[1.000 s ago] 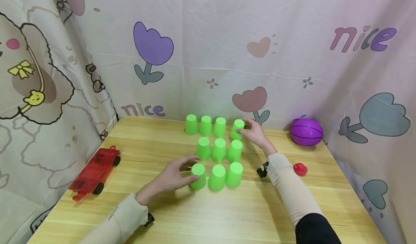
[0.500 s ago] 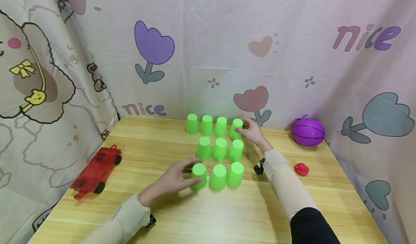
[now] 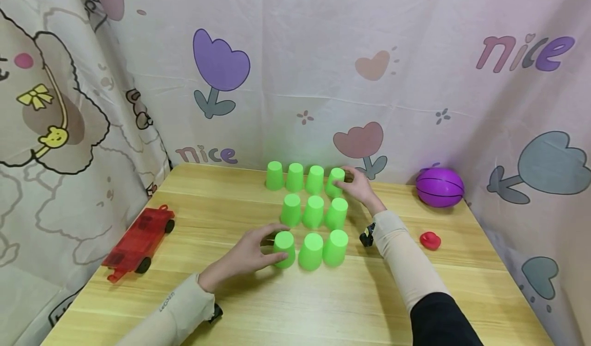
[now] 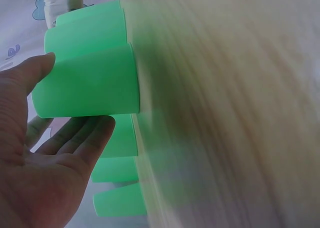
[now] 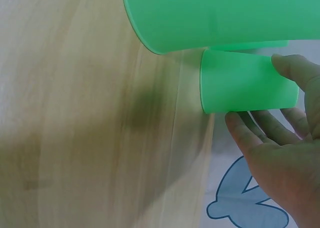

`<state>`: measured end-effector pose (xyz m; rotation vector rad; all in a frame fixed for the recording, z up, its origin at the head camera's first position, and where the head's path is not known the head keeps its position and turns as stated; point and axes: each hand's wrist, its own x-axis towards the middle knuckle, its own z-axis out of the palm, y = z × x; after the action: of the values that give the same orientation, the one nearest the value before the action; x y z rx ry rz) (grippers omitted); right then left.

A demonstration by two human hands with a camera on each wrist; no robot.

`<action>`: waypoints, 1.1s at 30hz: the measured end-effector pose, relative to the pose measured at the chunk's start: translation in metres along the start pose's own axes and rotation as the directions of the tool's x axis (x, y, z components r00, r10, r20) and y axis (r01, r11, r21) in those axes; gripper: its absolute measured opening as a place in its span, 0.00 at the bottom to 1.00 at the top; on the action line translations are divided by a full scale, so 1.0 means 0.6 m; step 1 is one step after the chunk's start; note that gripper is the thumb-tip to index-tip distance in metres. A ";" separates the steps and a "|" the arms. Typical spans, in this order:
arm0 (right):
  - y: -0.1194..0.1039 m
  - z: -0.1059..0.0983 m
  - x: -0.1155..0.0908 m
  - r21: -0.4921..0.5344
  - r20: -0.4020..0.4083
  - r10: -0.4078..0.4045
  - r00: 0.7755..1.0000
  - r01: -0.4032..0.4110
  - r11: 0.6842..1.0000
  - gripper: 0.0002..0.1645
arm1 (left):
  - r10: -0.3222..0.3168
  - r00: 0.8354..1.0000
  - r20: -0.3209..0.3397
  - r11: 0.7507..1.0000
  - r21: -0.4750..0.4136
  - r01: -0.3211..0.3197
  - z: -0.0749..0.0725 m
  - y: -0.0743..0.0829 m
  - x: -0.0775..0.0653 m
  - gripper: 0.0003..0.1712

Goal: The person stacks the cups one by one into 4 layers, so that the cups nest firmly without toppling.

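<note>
Bright green cups stand upside down in three rows on the wooden table. My left hand (image 3: 247, 253) is at the left cup (image 3: 284, 249) of the front row. In the left wrist view, the thumb lies on that cup's side and the fingers (image 4: 95, 138) curve along the opposite side. At the back row, my right hand (image 3: 359, 187) pinches the rightmost cup (image 3: 335, 182) between thumb and fingers, as the right wrist view also shows. The middle row (image 3: 314, 211) stands between the hands, untouched. Both held cups appear to rest on the table.
A red toy car chassis (image 3: 140, 241) with black wheels lies at the left. A purple ball (image 3: 440, 187) sits at the back right corner, and a small red toy duck (image 3: 430, 240) is nearer. Printed curtains (image 3: 295, 79) hang behind the table (image 3: 323, 305).
My right hand has shifted the back row's rightmost cup slightly left, closer to its neighbour. The left hand stays at its cup. The head view has turned a little.
</note>
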<state>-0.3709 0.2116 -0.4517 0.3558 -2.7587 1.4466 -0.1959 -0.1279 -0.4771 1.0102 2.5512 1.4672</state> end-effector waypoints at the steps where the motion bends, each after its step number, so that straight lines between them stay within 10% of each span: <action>1: 0.001 0.001 0.000 -0.005 0.000 -0.001 1.000 0.001 1.000 0.36 | 0.000 1.000 0.000 1.000 0.002 0.000 0.000 0.000 0.000 0.36; 33: 0.002 0.002 0.006 0.019 0.004 0.007 1.000 -0.007 1.000 0.41 | 0.005 1.000 0.013 1.000 -0.001 -0.005 0.004 -0.003 -0.002 0.35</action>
<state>-0.3743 0.2109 -0.4531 0.3499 -2.7544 1.4762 -0.1949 -0.1276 -0.4800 1.0231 2.5406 1.4589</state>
